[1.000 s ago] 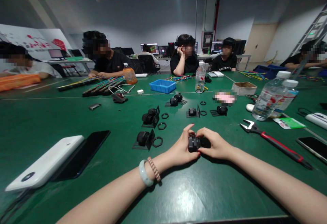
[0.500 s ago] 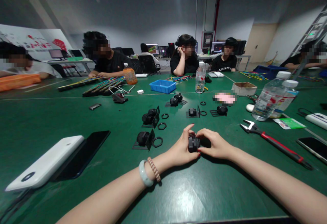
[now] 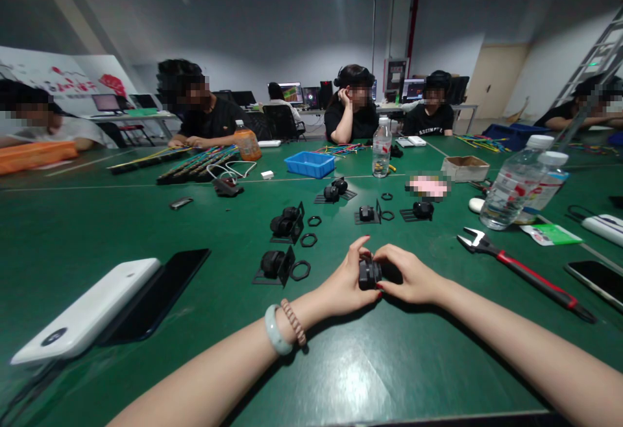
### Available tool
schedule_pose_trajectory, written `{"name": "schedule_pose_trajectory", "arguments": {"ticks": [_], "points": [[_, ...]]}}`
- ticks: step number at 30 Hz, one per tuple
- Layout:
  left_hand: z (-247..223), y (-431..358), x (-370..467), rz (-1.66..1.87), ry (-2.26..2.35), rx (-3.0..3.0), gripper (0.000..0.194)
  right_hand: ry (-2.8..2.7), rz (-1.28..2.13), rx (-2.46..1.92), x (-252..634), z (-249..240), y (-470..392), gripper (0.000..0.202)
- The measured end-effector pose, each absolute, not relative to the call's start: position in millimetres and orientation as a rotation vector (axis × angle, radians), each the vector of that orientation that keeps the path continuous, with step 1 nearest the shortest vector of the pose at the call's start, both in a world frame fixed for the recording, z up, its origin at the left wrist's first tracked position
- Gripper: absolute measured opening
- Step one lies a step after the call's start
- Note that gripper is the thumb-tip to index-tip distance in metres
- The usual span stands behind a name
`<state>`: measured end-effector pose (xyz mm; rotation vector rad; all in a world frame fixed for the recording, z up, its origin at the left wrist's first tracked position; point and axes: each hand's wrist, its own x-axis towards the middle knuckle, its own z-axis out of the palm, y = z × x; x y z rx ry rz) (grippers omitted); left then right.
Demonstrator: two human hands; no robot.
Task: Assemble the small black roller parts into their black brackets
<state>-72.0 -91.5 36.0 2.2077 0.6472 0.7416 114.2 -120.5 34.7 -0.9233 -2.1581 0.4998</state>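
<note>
A small black plastic threaded fitting (image 3: 368,274) is held between my two hands, just above or on the green table. Fingers and thumb of my left hand (image 3: 351,276) close around its left side. My right hand (image 3: 406,274) pinches its right end with thumb and fingertips. To the left, a similar black fitting on an angle bracket (image 3: 273,266) stands beside a black ring nut (image 3: 300,270). Behind it are another bracket with fittings (image 3: 287,222) and a second ring nut (image 3: 308,240). Further back sits a bracketed fitting (image 3: 367,213). My fingers partly cover the held piece.
Adjustable pliers with red-black handles (image 3: 525,274) lie at right, near water bottles (image 3: 511,183). At left are a white power bank (image 3: 87,310) and a black phone (image 3: 158,294). A blue tray (image 3: 310,165) stands further back. Several people sit across the table.
Almost nothing differs. Both hands keep the same grip on the black fitting in the same spot.
</note>
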Motion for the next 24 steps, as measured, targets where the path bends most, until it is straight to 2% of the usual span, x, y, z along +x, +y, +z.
{"name": "schedule_pose_trajectory", "arguments": {"ticks": [9, 24], "points": [[36.9, -91.5, -71.6, 0.713, 0.655, 2.229, 0.091, -2.174, 0.448, -0.873, 112.6, 33.2, -123.4, 0.053], [36.5, -92.3, -70.9, 0.734, 0.643, 2.225, 0.09, -2.271, 0.334, -0.885, 110.6, 34.8, -124.7, 0.04]]}}
